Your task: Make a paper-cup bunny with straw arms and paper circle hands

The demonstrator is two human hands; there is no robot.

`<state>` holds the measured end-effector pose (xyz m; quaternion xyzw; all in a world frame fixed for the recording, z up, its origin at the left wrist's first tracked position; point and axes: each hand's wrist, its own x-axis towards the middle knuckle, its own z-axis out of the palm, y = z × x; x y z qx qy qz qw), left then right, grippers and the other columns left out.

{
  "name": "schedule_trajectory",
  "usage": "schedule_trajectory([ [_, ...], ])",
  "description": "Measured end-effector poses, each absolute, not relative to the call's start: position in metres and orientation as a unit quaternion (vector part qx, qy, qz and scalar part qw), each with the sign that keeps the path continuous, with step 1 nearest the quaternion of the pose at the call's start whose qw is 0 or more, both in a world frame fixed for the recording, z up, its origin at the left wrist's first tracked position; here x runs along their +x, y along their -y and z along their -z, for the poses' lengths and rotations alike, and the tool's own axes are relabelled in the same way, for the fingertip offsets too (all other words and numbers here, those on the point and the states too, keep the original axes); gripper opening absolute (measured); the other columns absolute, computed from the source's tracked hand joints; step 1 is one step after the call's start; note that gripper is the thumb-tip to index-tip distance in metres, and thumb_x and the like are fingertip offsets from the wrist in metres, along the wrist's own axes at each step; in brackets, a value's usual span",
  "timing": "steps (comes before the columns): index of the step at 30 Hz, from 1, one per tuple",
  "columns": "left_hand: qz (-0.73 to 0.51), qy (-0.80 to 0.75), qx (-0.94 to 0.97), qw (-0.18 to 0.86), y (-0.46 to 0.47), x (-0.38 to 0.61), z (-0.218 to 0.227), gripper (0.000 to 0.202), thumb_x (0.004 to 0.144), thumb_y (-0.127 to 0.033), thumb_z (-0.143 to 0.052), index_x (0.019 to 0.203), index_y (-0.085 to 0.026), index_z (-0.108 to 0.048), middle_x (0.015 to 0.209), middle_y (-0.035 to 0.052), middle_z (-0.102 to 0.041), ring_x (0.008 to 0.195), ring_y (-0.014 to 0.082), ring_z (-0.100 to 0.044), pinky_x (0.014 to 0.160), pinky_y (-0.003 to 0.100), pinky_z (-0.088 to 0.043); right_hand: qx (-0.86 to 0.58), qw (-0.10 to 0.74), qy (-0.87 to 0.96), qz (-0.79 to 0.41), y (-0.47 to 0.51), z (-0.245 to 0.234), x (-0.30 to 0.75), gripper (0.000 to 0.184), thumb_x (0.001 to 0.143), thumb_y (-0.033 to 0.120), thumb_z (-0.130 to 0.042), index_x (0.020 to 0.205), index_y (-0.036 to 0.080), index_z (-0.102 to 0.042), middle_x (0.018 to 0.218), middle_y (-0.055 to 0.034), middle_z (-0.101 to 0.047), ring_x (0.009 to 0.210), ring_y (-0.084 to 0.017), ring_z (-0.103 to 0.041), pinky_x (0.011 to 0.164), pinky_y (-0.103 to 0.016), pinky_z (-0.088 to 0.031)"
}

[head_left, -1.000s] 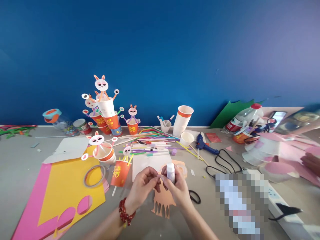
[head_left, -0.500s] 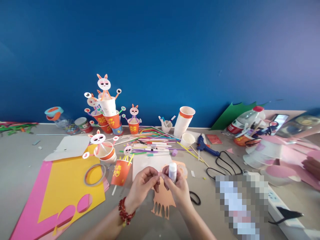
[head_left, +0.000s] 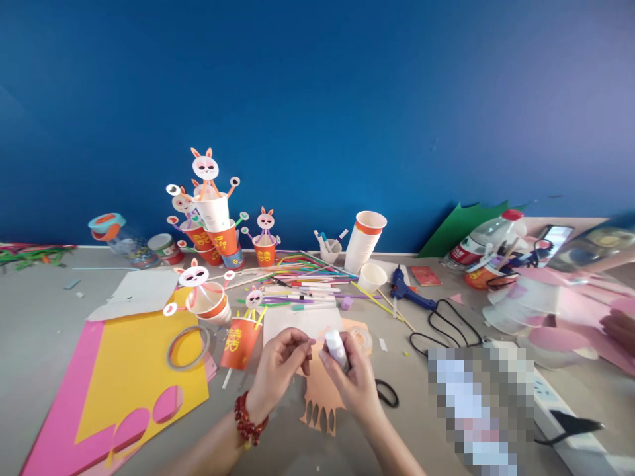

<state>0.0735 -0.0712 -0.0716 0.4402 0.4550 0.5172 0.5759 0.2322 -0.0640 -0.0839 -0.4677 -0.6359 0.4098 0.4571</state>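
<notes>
Our right hand (head_left: 354, 383) grips the white tube (head_left: 336, 350) over the peach paper (head_left: 321, 390); left hand (head_left: 279, 365) curls pinch-like (can't tell if it's closed on anything). We'd best keep the tube steady, fingertips light.

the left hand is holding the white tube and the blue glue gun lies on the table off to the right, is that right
Not quite: the head view shows the white tube in the right hand, not the left hand. The blue glue gun does lie on the table off to the right.
</notes>
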Motion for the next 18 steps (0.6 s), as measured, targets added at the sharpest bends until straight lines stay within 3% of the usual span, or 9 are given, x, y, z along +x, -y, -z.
schedule_trajectory([
  [8, -0.526, -0.451, 0.454, 0.560, 0.071, 0.071, 0.073, 0.022, 0.086, -0.038, -0.065, 0.085, -0.016, -0.062, 0.072, -0.0015, -0.059, 0.055, 0.0094, -0.058, 0.054, 0.022, -0.048, -0.481, 0.400, 0.669, -0.401, 0.077, 0.087, 0.238, 0.012, 0.089, 0.029, -0.052, 0.081, 0.020, -0.051, 0.068, 0.0038, -0.045, 0.060, -0.013, -0.042, 0.055, -0.024, -0.034],
  [18, -0.500, -0.452, 0.452, 0.584, 0.072, 0.073, 0.073, 0.024, 0.085, -0.039, -0.066, 0.084, -0.015, -0.063, 0.071, -0.0007, -0.059, 0.055, 0.0100, -0.057, 0.054, 0.022, -0.047, -0.478, 0.436, 0.638, -0.418, 0.073, 0.086, 0.238, 0.010, 0.088, 0.030, -0.055, 0.085, 0.021, -0.055, 0.069, 0.0025, -0.049, 0.060, -0.014, -0.045, 0.056, -0.024, -0.037],
])
